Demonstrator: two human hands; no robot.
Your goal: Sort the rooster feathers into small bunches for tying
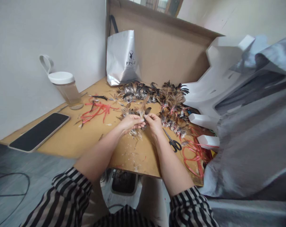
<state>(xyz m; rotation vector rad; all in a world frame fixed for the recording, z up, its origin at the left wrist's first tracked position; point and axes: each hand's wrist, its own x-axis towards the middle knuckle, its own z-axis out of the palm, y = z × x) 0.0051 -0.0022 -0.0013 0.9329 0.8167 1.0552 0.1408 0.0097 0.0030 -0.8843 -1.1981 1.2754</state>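
Observation:
My left hand (pixel 133 122) is closed in a pinch around a few light-brown feathers (pixel 143 107), which point up from the fingertips. Touching it at the fingertips, my right hand (pixel 154 123) pinches the base of a dark feather (pixel 148 110). Below and behind the hands lies a small pile of loose feathers (pixel 135 133), partly hidden by my fingers. Black-handled scissors (pixel 173 143) rest just right of my right wrist. Bunches of brown feathers (pixel 173 121) with pinkish-red ties lie beyond my right hand.
Red plastic strips (pixel 99 111) lie on the left, more red strips (pixel 193 156) at the right edge. A phone (pixel 40 130), a lidded cup (pixel 66 90) and a silver bag (pixel 122 60) stand or lie on the wooden table (pixel 86 142). A white plastic chair (pixel 199 91) borders the right.

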